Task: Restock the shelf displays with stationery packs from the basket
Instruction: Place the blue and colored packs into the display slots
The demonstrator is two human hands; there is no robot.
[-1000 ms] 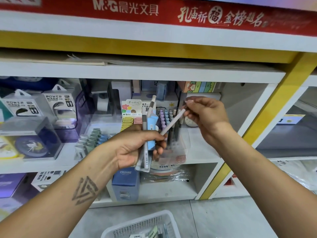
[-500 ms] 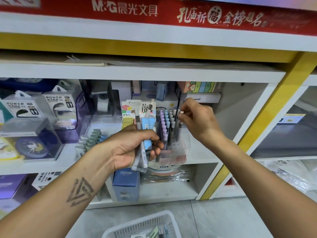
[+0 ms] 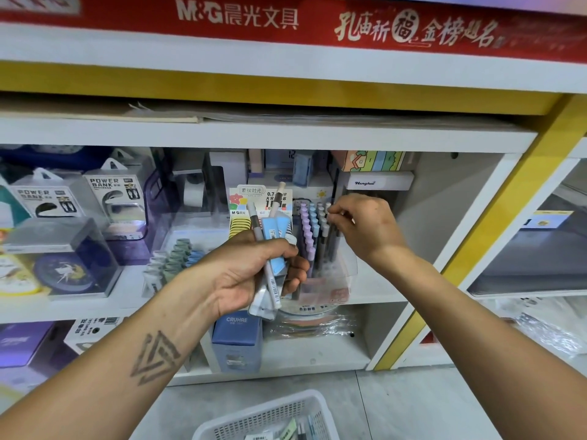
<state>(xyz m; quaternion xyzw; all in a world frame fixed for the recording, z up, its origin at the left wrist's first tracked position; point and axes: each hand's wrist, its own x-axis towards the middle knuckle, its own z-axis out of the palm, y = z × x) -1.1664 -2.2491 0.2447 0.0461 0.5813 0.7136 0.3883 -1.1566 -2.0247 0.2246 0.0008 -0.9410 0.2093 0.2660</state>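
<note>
Blue packs (image 3: 273,246) gripped, right fingers (image 3: 337,214) pinching pen (image 3: 327,223)

bright even light | soft shadows under shelves | edges bowed, blurred

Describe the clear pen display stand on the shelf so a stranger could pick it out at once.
Find the middle shelf under the red M&G banner. Near its centre, right of the power bank boxes, stands the clear pen display stand, with the right hand at its top. Unlike its boxed neighbours, it is see-through and holds upright rows of lilac, blue and grey capped pens.
</note>
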